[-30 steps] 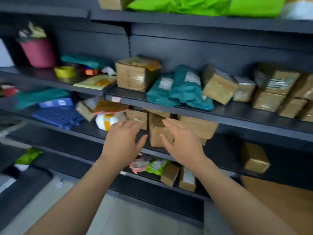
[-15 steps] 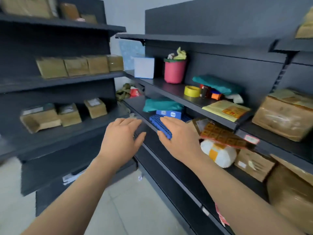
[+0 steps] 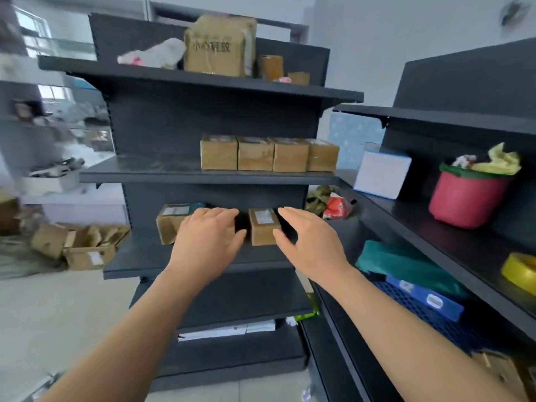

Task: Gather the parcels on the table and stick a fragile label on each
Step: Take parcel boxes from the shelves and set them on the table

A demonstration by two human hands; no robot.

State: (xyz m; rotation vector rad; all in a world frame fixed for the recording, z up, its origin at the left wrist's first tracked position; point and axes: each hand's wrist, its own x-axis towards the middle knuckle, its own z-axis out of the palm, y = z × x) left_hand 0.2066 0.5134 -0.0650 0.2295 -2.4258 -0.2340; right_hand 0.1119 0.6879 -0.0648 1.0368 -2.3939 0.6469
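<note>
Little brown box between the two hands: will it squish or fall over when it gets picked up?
The box will probably stay stiff: its cardboard sides look flat and square. It looks small, so likely light, though what's inside is hidden. It sits flat on the shelf, so a push should slide it, not roll it.

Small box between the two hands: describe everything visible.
The small cardboard parcel is brown and boxy, with a pale label on top. It sits flat on the dark shelf, one end facing the camera. The left hand and right hand flank it; contact can't be confirmed.
</note>
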